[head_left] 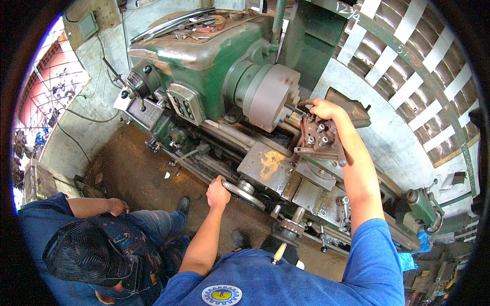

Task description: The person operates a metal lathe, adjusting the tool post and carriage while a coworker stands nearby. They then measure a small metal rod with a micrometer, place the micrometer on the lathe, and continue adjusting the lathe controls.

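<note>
My left hand [218,193] is wrapped round the rim of a metal handwheel [247,195] on the front of a green lathe [204,64]. Over at the grey chuck [269,98], my right hand [323,108] reaches past the tool post [322,136] with its index finger stretched out toward the chuck's face. The other fingers of that hand look bent, and I see nothing held in them. A short rod [293,108] sticks out between the chuck and the tool post, just below the fingertip; whether they touch I cannot tell.
A person in a dark cap [87,252] is close on my left, with one hand [118,206] beside their leg. Loose tools [196,28] lie on the headstock. The tailstock [424,206] is at the right end, and a yellow-handled lever [279,252] points toward me.
</note>
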### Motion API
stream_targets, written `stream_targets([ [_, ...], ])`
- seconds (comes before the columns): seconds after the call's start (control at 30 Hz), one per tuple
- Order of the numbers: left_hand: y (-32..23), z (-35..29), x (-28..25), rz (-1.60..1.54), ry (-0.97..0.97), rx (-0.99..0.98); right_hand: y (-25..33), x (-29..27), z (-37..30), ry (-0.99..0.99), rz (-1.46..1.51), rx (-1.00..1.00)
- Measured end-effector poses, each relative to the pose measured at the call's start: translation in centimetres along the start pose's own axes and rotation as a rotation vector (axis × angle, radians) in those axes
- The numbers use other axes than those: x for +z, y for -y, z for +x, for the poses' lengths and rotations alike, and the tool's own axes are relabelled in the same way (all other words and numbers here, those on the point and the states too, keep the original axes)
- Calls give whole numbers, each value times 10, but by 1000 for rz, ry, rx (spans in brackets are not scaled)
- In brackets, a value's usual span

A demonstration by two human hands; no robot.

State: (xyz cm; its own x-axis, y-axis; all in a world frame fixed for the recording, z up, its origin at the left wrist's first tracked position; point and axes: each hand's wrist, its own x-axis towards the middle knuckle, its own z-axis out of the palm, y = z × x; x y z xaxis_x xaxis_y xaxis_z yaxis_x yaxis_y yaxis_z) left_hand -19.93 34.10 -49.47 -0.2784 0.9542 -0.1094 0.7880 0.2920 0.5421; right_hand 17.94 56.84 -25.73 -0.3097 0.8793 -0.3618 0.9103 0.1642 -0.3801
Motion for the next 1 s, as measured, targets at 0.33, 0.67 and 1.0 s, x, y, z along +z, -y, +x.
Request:
stream_targets([
  [0.33,3,1,2,-8,18,-6,-3,1,3,-3,40,-20],
  [0.67,5,3,3,-16,22,2,3,0,-3,3,34,-8],
  [1.0,4,3,4,-24,24,-18,1,0,0,36,65,16],
])
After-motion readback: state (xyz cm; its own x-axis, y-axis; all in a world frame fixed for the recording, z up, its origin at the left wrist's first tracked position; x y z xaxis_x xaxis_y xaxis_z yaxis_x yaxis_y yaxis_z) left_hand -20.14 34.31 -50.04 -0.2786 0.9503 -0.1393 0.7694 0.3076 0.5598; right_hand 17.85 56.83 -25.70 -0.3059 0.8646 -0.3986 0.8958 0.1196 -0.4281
